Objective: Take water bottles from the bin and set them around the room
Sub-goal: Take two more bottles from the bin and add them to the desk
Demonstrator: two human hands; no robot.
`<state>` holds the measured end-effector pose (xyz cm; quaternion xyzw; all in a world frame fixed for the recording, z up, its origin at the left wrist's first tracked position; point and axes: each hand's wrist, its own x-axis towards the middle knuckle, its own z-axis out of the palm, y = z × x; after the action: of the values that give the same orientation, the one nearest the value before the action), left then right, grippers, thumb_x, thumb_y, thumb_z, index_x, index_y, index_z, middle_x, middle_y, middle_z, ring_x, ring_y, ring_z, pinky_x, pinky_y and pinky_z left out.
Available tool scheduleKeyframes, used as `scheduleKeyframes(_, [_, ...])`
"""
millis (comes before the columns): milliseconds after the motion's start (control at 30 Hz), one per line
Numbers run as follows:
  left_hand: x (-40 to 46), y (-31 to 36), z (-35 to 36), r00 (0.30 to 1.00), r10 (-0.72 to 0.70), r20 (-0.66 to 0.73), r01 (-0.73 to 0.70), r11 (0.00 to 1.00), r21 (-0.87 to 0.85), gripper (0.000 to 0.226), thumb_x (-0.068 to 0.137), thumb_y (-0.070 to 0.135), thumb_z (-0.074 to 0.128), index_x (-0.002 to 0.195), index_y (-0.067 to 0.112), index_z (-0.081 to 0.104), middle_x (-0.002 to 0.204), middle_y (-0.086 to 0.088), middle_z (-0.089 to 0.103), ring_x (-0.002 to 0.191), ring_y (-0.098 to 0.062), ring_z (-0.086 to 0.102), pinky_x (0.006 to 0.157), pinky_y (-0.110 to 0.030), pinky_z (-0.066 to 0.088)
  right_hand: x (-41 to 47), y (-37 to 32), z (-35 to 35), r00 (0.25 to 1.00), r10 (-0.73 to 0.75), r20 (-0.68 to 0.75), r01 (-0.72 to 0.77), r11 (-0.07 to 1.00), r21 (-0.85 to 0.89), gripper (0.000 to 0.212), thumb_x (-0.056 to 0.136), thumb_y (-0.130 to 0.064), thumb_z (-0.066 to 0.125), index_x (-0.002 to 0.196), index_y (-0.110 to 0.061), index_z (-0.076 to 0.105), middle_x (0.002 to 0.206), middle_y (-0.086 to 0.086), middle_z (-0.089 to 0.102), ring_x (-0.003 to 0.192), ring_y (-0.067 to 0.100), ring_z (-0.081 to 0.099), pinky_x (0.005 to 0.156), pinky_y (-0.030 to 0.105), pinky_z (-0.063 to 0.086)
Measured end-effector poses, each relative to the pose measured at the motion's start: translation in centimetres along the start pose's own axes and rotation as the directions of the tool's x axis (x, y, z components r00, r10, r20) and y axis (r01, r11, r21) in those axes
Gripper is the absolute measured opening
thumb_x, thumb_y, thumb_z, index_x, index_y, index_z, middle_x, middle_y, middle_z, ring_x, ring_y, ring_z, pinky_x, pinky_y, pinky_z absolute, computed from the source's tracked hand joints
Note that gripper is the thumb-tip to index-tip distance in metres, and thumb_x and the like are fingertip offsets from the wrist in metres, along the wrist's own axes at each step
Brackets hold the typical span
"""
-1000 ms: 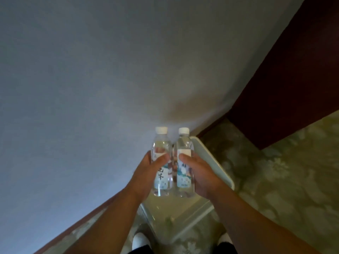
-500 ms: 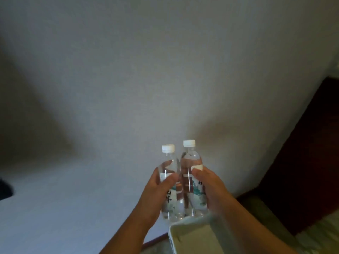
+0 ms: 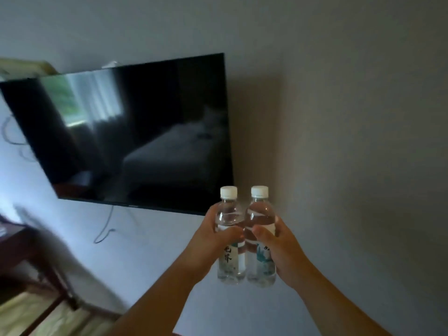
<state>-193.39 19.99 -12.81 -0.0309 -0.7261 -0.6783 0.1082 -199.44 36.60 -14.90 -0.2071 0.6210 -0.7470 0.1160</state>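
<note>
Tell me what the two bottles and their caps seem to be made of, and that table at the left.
Left bottle and right bottle: clear, glossy, thin plastic by the look; the wall shows through the water, and each has a printed label. Caps: opaque white, probably ribbed plastic. Table: dark reddish-brown, likely varnished wood, but it is blurred, so not certain.

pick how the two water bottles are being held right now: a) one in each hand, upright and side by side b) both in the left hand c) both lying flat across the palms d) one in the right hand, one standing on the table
a: the left hand grips the left water bottle and the right hand grips the right water bottle, both upright with white caps up, pressed side by side.
</note>
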Motion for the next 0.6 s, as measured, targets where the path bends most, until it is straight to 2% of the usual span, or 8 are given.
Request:
scheduleKeyframes(100, [-2.5,1.1,-7.1,0.992,-0.011,-0.126,0.011,1.0,0.003,0.046,0.078,0.041,0.078,0.118,0.04,0.056,0.109,0.001,0.074,0.101,-0.02,0.074,0.076,-0.034,0.062,1.5,0.2,7.9,0.995,-0.002,0.1,0.006,0.999,-0.032,0.067,0.075,-0.047,0.071,0.136,-0.027,0.052,0.124,0.007,0.07,0.113,0.03,0.068,0.101,0.062,0.049])
scheduleKeyframes(167, [-4.3,1.8,-12.2,0.976,-0.038,-0.216,0.035,0.999,-0.018,0.047,0.074,0.044,0.078,0.117,0.035,0.059,0.106,-0.003,0.075,0.098,-0.024,0.075,0.079,-0.04,0.062,2.3,0.9,13.6,0.983,-0.022,0.18,0.026,0.999,-0.022,0.065,0.078,-0.051,0.072,0.136,-0.03,0.052,0.125,0.004,0.071,0.113,0.027,0.069,0.101,0.06,0.05])
scheduleKeyframes(300, [-8.4,2.5,-23.1,0.931,-0.048,-0.361,0.056,0.998,0.012,0.039,0.072,0.049,0.079,0.107,0.043,0.062,0.1,0.0,0.076,0.094,-0.023,0.076,0.078,-0.037,0.061,4.0,2.7,25.0,0.939,-0.05,0.34,0.041,0.999,0.034,0.069,0.076,-0.059,0.071,0.137,-0.032,0.051,0.126,0.003,0.07,0.112,0.028,0.07,0.098,0.058,0.052])
scheduleKeyframes(367, [-10.6,3.3,-28.7,0.909,-0.059,-0.414,0.087,0.995,0.049,0.042,0.072,0.053,0.078,0.109,0.044,0.061,0.1,0.003,0.076,0.095,-0.022,0.076,0.084,-0.045,0.06,4.9,3.3,31.0,0.913,-0.047,0.405,0.019,0.997,0.074,0.068,0.075,-0.061,0.074,0.134,-0.034,0.053,0.125,0.004,0.071,0.111,0.028,0.07,0.095,0.056,0.055])
scheduleKeyframes(467, [-14.0,4.0,-36.7,0.863,-0.046,-0.503,0.105,0.99,0.09,0.047,0.069,0.047,0.081,0.111,0.039,0.062,0.1,0.0,0.076,0.094,-0.025,0.076,0.09,-0.054,0.058,5.9,4.3,39.6,0.868,-0.065,0.492,0.024,0.996,0.09,0.065,0.067,-0.071,0.075,0.123,-0.043,0.059,0.121,-0.001,0.072,0.11,0.025,0.071,0.094,0.052,0.057])
scheduleKeyframes(600, [-17.9,5.1,-46.3,0.811,-0.039,-0.584,0.159,0.975,0.155,0.064,0.063,0.05,0.087,0.12,0.034,0.062,0.105,0.003,0.076,0.095,-0.018,0.075,0.089,-0.049,0.059,7.3,5.9,50.2,0.819,-0.08,0.568,0.025,0.994,0.104,0.063,0.071,-0.069,0.075,0.126,-0.043,0.057,0.124,-0.004,0.069,0.112,0.022,0.07,0.094,0.049,0.057])
